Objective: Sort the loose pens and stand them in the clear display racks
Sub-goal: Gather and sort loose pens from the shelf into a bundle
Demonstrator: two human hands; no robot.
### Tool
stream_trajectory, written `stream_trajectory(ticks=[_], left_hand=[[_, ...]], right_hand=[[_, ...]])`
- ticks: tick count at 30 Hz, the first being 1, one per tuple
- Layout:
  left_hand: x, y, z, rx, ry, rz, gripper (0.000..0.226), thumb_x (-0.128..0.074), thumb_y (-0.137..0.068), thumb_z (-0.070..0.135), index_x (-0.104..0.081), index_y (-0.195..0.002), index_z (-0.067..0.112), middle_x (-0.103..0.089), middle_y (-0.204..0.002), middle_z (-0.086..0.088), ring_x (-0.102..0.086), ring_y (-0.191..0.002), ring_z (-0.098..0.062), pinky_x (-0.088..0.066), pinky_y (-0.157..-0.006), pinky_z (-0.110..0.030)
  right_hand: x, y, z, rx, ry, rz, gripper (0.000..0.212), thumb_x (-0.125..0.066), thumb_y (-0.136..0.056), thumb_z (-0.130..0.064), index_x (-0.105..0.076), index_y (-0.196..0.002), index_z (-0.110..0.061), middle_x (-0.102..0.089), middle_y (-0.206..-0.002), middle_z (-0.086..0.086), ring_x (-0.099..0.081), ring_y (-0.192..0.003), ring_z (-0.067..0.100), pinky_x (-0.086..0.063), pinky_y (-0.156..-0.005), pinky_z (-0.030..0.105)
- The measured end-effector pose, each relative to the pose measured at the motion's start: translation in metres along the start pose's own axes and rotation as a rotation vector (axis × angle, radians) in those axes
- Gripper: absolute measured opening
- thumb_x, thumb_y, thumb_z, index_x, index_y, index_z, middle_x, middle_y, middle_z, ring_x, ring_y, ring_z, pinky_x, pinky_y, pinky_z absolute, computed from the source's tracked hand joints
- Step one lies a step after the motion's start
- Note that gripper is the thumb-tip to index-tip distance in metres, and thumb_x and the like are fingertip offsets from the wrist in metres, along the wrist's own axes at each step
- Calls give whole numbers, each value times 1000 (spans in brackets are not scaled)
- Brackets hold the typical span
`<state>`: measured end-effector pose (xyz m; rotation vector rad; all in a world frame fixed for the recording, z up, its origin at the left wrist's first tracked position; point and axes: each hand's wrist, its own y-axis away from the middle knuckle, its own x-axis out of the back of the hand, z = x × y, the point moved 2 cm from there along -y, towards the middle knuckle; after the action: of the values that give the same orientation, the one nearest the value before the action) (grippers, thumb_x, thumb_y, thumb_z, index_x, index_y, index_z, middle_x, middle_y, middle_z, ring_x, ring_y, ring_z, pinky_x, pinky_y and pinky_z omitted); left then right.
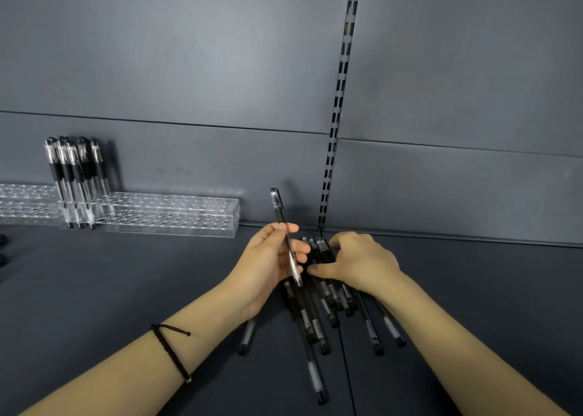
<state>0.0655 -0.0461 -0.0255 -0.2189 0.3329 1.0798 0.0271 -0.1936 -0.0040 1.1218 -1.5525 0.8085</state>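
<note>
My left hand (268,261) grips one black capped pen (283,226) near its middle, and the pen stands almost upright above the shelf. Right beside it, my right hand (359,262) reaches down into a pile of loose black pens (318,324) on the dark shelf, thumb and fingers curled around a few of them. At the back left stands a clear display rack (176,213) with many round holes. Several black pens (75,176) stand upright in the rack's left part.
A second clear rack (22,201) sits further left, behind the first. The grey back wall carries a slotted upright rail (339,100). One loose pen (247,336) lies partly under my left wrist. A seam (347,368) runs across the shelf.
</note>
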Motion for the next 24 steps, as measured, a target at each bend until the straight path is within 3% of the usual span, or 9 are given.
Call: stream_trajectory(ticks=[4,8,11,15,18,21,24], left_hand=[[2,-1,1,0,28,24,22,-37,-105,21,-57,-102,12,-66,-65,-3,-58,-60,-15,-47,-64,-30],[2,-2,1,6,10,20,22,-37,-105,22,-57,-102,13,-66,-65,-3,-57,-60,-14,-47,-64,-30],[2,-2,1,5,12,23,22,-38,-105,21,-57,-101,12,-66,-66,-3,-57,-60,-15,-47,-63,-29],[5,-1,3,4,25,37,21,-38,-105,20,-57,-102,12,-66,-65,-3,-57,-61,-15,-47,-63,-28],[5,-2,4,2,20,46,21,-38,-105,20,-57,-101,12,-64,-64,-3,-55,-60,-15,-47,-63,-29],[4,-4,3,9,34,66,21,-39,-105,22,-56,-98,12,-48,-54,1,-44,-50,-12,-42,-55,-26],[5,-5,3,30,50,71,22,-41,-104,26,-56,-97,12,-36,-53,5,-35,-46,-9,-38,-50,-24]], right_hand=[[4,-5,7,0,-103,-62,78,-76,-72,-57,-50,-132,-16,-60,-121,-2,-59,-109,18,-51,-93,40],[12,-9,3,26,-87,-133,73,-80,-74,-47,-53,-129,-8,-58,-127,6,-58,-111,22,-49,-97,36],[18,-14,-6,56,-109,-195,64,-82,-73,-39,-59,-122,-7,-62,-119,5,-58,-98,18,-49,-82,26],[13,-15,-6,72,-189,-228,52,-82,-74,-36,-62,-114,-8,-55,-83,-7,-53,-73,7,-39,-55,18],[10,-16,-1,48,-273,-223,46,-82,-75,-34,-63,-109,-9,-54,-76,-10,-53,-66,4,-37,-49,18],[8,-18,5,38,-394,-200,39,-81,-77,-25,-67,-105,-1,-54,-66,-3,-49,-55,8,-34,-41,18],[8,-19,9,47,-544,-225,20,-79,-80,-19,-67,-87,-5,-48,-58,0,-43,-46,6,-31,-39,18]])
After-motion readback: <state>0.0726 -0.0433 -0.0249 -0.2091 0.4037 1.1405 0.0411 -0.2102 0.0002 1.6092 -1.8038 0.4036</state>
